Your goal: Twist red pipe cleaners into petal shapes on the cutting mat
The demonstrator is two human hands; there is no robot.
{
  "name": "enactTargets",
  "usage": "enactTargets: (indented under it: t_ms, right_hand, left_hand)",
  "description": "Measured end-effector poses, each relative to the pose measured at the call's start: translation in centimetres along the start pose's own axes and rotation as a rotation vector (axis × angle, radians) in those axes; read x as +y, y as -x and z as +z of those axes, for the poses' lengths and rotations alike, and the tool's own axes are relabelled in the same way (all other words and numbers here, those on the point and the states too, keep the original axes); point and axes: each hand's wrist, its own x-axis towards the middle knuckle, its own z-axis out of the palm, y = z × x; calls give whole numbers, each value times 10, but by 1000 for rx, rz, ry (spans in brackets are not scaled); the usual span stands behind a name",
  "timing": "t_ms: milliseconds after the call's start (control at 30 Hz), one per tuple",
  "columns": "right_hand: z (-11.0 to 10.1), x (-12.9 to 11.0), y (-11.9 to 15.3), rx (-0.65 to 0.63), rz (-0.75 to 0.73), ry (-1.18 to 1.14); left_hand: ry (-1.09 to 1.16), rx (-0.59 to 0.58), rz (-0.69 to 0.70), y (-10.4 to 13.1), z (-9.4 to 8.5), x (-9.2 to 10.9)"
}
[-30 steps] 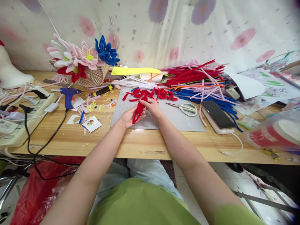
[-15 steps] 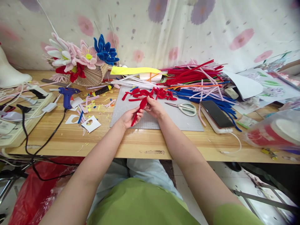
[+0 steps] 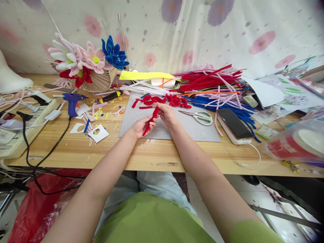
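Between my two hands, over the grey cutting mat [image 3: 192,132], is a red fuzzy strip [image 3: 151,122], slanting up to the right. My left hand [image 3: 143,127] is closed round its lower part. My right hand [image 3: 165,114] pinches its upper end. Just beyond my fingers, several bent red pieces [image 3: 174,100] lie on the mat. Scissors with pale green handles [image 3: 201,118] rest to the right of my right hand.
A blue glue gun [image 3: 72,103] and a power strip [image 3: 37,125] lie left. Fuzzy flowers [image 3: 95,60] stand at the back left. Behind the mat are bundled red stems [image 3: 207,81]. A phone [image 3: 234,123] and a bagged cup [image 3: 296,141] are right.
The red strip has turned in my fingers and now looks narrower. Both hands have barely moved and keep hold of it.
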Motion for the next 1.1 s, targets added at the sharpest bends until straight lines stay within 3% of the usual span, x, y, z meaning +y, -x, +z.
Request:
enactTargets:
  t_ms: [233,433,533,667,800,933,1100]
  right_hand:
    - [9,4,-1,87,-112,62]
    - [6,5,-2,-120,-49,17]
    - [3,5,-2,-165,-30,-23]
    - [5,4,-1,-66,-14,-17]
    - [7,2,-1,-26,-6,-44]
    - [5,3,-2,-5,-65,-29]
    - [-2,8,-5,-113,26,-104]
  left_hand:
    - [-25,-12,29,-3,-2,-2]
    - [-98,123,223,-6,-4,-1]
    - [-70,102,173,-5,-3,0]
    - [-6,71,57,-3,-3,2]
    - [-9,46,64,-4,-4,1]
    - [-156,76,163,-5,-2,-3]
    - [-440,307,495,-10,-4,-7]
